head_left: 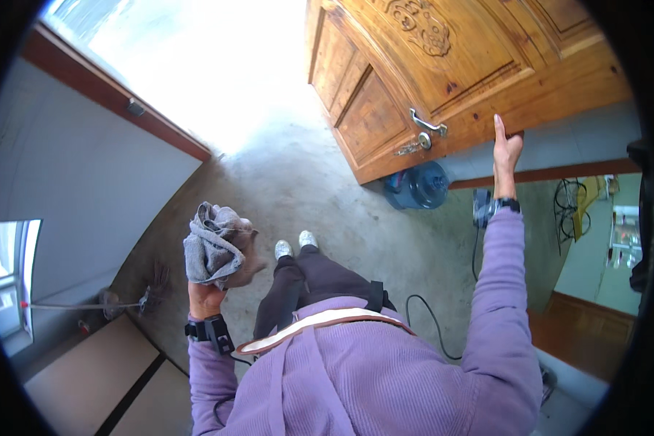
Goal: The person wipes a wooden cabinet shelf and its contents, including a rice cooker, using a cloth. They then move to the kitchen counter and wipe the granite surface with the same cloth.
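My left hand (pixel 206 301) holds a bunched grey cloth (pixel 213 248), with a brownish fold hanging on its right side. The cloth hides most of the fingers. On the right, my right hand (pixel 507 155) is at the free edge of a varnished wooden door (pixel 468 71) with carved panels. My thumb lies on the door's face and the other fingers are curled at its edge, partly hidden. A metal door handle (pixel 428 123) and a round lock cylinder (pixel 424 140) sit on the door left of this hand. The door stands open beside a bright doorway.
A blue plastic water jug (pixel 422 188) stands on the concrete floor (pixel 327 196) below the door. A red-brown door frame (pixel 114 92) bears a metal strike plate (pixel 135 107). Broom bristles (pixel 161 280) are at the left wall. A black cable (pixel 433 321) lies at my right.
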The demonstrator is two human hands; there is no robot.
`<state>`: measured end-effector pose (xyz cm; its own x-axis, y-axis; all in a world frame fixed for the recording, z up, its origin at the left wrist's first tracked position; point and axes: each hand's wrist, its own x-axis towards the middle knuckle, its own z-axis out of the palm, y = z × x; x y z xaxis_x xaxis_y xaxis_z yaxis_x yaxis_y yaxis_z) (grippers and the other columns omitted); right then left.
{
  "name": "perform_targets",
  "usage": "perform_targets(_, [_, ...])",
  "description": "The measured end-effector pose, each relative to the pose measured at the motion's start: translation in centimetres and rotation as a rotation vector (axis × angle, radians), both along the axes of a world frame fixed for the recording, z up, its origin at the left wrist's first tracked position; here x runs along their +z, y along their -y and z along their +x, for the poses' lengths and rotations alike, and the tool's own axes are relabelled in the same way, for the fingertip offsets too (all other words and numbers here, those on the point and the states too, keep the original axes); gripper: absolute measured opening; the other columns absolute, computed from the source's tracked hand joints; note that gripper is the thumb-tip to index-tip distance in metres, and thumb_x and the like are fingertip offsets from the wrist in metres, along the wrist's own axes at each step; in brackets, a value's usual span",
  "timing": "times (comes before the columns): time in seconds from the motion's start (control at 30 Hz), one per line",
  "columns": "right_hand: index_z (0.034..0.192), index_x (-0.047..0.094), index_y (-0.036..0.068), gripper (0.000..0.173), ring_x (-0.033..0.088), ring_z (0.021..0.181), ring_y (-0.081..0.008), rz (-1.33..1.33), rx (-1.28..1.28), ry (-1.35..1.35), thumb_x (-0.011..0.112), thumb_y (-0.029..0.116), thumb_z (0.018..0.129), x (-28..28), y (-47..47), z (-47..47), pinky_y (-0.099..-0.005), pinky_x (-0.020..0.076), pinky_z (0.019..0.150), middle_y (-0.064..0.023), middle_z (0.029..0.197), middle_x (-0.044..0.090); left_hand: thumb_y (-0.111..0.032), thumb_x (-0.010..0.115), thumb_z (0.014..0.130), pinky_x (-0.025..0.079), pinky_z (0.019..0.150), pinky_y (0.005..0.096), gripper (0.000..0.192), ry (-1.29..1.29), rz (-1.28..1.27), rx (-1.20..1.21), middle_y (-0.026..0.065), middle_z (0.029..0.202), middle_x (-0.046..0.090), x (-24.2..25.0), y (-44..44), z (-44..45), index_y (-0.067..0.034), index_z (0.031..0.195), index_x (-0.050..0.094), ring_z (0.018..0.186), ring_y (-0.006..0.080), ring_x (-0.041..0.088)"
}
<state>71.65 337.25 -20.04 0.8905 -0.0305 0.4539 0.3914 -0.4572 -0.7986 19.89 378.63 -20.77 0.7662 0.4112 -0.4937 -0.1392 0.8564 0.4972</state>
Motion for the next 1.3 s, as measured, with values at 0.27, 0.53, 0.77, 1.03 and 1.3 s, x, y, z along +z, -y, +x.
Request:
perform_targets(0.27, [0.120,0.062,-0.006,0.061,0.067,0.101,-0.0270,-0.142,-0.112,-0.363,0.078,0.044,0.089,0.1,1.1,2.4,-0.0444,0.0628,0.074,-0.0159,0.117,0.067,-0.042,0.048,0.106,0.049,0.110,0.0444,0.054,0.064,-0.108,-0.156,0.0115,0.145,0.056,-3.1,-1.8,-0.8,-0.009,0.149,0.046,0.128,0.0281,0.059])
perform_targets(0.53, [0.110,0.066,-0.006,0.061,0.068,0.089,-0.0235,-0.246,-0.074,-0.240,0.079,0.048,0.087,3.9,-0.7,-0.2,-0.0386,0.0621,0.071,-0.0142,0.105,0.069,-0.038,0.052,0.106,0.050,0.108,0.0424,0.047,0.218,-0.224,-0.050,0.0091,0.140,0.061,-7.5,-1.1,-2.3,-0.009,0.143,0.053,0.124,0.0238,0.061])
perform_targets(0.77, [0.107,0.069,-0.008,0.060,0.067,0.080,-0.0190,-0.250,0.031,-0.175,0.079,0.048,0.087,7.0,-3.1,-3.2,-0.0341,0.0601,0.066,-0.0106,0.098,0.071,-0.038,0.054,0.104,0.049,0.110,0.0434,0.046,0.218,-0.266,0.012,0.0094,0.139,0.061,-6.6,0.6,-1.4,-0.009,0.141,0.056,0.125,0.0238,0.061])
perform_targets(1.03, [0.117,0.066,-0.006,0.051,0.066,0.092,-0.0166,-0.381,0.101,0.125,0.075,0.039,0.094,9.9,-2.1,-8.8,-0.0311,0.0587,0.072,-0.0125,0.108,0.070,-0.039,0.056,0.103,0.051,0.108,0.0437,0.048,0.292,-0.234,0.041,0.0088,0.138,0.062,-7.1,0.3,0.5,-0.009,0.141,0.055,0.125,0.0244,0.060])
perform_targets(1.3, [0.119,0.063,-0.004,0.047,0.063,0.086,-0.0160,-0.244,0.107,-0.117,0.074,0.036,0.095,10.2,-1.5,-11.9,-0.0312,0.0585,0.072,-0.0074,0.109,0.067,-0.037,0.061,0.101,0.050,0.107,0.0442,0.046,0.343,-0.278,0.081,0.0115,0.135,0.063,-7.7,-0.3,2.5,-0.006,0.135,0.058,0.122,0.0251,0.061])
